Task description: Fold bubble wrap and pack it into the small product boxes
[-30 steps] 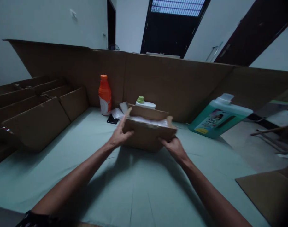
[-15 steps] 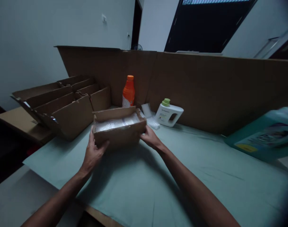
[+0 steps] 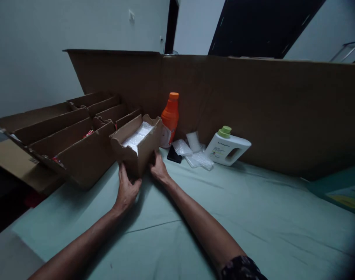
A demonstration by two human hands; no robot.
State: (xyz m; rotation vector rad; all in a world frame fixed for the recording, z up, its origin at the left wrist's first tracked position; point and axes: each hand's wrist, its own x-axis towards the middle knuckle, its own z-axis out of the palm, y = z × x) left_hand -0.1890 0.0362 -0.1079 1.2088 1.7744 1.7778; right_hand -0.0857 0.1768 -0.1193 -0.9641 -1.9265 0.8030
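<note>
On the left is a divided box (image 3: 91, 159) of brown cardboard; its inner walls keep the contents apart, and something red (image 3: 89, 133) shows in one compartment. Just beside it is the small box (image 3: 149, 147), open at the top and turned with one narrow end toward the person. Whether the two boxes touch, I cannot tell. Bubble wrap (image 3: 139, 134) lies inside the small box, probably as soft packing.

The left hand (image 3: 127, 191) holds the near end low, with the thumb spread away from the fingers, likely so that the weight rests on the palm side. The right hand (image 3: 160, 168) presses the lower part of the right wall; its fingertips are partly hidden. Holding low from two sides seems to keep the box level and its top free. Whether its bottom meets the green cloth (image 3: 209, 214), I cannot see.

Behind the small box an orange bottle (image 3: 172, 112) stands, then come a black phone (image 3: 174, 155) and loose bubble sheets (image 3: 202, 158). Next a white bottle (image 3: 226, 151) leans back, perhaps supported by the cardboard screen (image 3: 267, 116). At the right edge a green jug (image 3: 337, 190) is partly visible.
</note>
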